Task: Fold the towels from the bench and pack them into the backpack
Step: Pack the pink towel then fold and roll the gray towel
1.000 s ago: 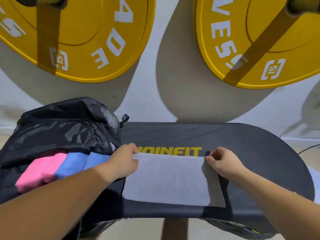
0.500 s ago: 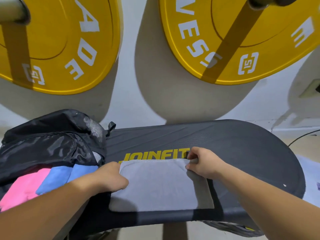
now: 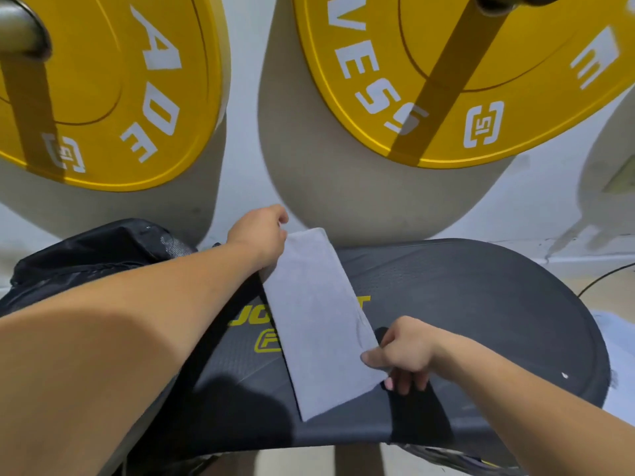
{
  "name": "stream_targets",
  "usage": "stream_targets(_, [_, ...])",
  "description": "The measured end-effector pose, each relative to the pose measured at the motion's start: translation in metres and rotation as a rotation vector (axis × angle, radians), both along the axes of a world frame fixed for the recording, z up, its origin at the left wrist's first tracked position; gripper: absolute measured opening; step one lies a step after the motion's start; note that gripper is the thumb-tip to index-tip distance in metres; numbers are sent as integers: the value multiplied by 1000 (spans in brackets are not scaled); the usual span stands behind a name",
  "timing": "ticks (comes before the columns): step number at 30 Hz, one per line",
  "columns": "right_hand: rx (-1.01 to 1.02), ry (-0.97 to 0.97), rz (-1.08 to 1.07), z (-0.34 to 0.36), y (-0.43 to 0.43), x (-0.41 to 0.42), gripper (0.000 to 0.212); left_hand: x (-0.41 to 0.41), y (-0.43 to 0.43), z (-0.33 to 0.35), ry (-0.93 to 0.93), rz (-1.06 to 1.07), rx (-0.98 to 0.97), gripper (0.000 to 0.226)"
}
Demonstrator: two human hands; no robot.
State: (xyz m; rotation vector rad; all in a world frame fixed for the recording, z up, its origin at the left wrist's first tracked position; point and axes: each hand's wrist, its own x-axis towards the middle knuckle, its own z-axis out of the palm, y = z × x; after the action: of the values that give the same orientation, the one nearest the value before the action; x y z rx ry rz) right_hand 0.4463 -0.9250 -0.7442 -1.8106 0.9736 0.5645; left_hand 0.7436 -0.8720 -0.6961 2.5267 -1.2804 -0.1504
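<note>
2 ends of grey towel (image 3: 319, 321) (folded strip) pinched: left hand (image 3: 257, 231) far, right hand (image 3: 402, 352) near, over bench (image 3: 481, 304).

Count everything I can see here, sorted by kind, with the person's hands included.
2 yellow weight plates
1 grey towel
1 black backpack
1 bench
2 hands: left hand and right hand, each holding one end of the towel
Total: 7

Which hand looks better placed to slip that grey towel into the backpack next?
Probably the left hand: it grips the far end of the towel, beside the backpack, while the right hand holds the near end, farther off.
</note>
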Motion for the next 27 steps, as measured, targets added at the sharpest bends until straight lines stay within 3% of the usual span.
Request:
stream_targets(3, [-37,62,39,-1,5,5,28,-32,8,-2,-31,-30,65,33])
stream_targets(6, [-76,119,87,3,10,9,24,-76,53,-22,60,-37,323,41])
stream_targets(8, [-81,151,120,7,14,10,19,-102,93,-41,178,-35,415,62])
stream_targets(10, [-84,166,148,8,18,10,19,-122,122,-57,404,8,321,79])
stream_targets(12, [-77,169,179,11,22,9,18,-134,132,-64,618,101,138,76])
stream_targets(14, [-39,172,217,14,26,10,19,-133,132,-63,708,139,76,67])
stream_targets(17, [-2,182,306,15,37,9,29,-113,145,-55,598,51,143,59])
stream_targets(20, [-234,145,430,15,49,9,37,-96,174,-42,299,-106,322,49])
stream_targets(23, [-581,-62,459,21,57,12,38,-96,195,-34,42,-435,327,30])
stream_targets(27, [-570,-350,448,12,77,22,36,-103,195,-42,-97,-744,456,27])
